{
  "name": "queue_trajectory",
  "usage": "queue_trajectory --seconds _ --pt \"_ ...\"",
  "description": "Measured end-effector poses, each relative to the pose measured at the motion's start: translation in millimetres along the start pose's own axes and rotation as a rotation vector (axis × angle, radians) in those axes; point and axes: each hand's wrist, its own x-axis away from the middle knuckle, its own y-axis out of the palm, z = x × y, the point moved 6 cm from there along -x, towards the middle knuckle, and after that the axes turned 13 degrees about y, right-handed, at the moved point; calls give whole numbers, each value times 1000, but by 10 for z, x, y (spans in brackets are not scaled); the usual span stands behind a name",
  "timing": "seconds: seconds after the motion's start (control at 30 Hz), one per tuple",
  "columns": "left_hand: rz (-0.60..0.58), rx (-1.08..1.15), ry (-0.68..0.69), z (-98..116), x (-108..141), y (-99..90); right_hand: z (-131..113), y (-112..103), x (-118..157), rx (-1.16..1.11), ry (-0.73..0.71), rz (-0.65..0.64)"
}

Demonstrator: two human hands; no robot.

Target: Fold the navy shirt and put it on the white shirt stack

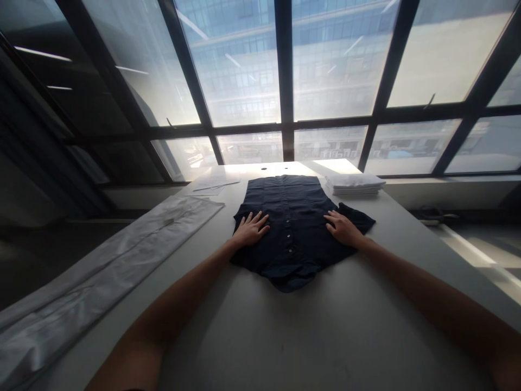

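A dark navy shirt (291, 217) lies spread on the white table (260, 336), its row of light buttons facing up along the middle. The rounded edge of the cloth points toward me. My left hand (250, 229) rests flat on the left side of the shirt, fingers spread. On the right side, my right hand (342, 228) lies on the cloth with its fingers apart. Beyond that hand, a piece of the shirt sticks out to the right. Neither hand grips anything.
Long folded white-grey fabric (118, 260) runs along the table's left side. A stack of folded white cloths (356, 184) sits at the back right. Papers with a thin dark item (209, 187) lie at the back left. Large windows stand behind the table.
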Motion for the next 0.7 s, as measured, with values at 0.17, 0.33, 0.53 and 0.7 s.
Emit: queue_trajectory --seconds 0.17,0.33,0.53,0.7 --pt "7 -12 -1 -8 -5 8 -4 12 7 82 17 -39" --pt "11 -9 -5 -5 2 -4 45 71 8 118 90 -109" --pt "3 -3 -6 11 11 -32 54 -23 -46 -29 44 -48" --pt "9 -27 -2 11 8 -42 581 -474 -219 -224 254 289"
